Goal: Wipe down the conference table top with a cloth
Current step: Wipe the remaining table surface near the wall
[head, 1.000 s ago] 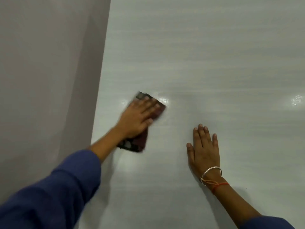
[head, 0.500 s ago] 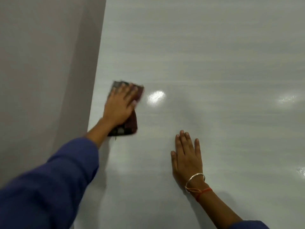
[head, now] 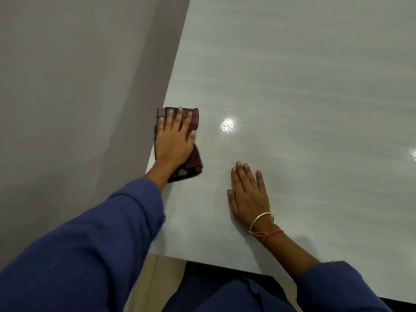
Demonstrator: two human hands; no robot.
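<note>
It looks like an office meeting room. A very big, shiny, pale table [head: 304, 91] spreads from 12 to 4 o'clock, with pale floor tiles [head: 155, 274] at 6 o'clock.

Cloth [head: 193, 119] dark maroon, checked with grey lines; table [head: 292, 86] pale grey, faint streaks; sleeve [head: 90, 239] blue; wrist thread [head: 271, 234] orange.
</note>
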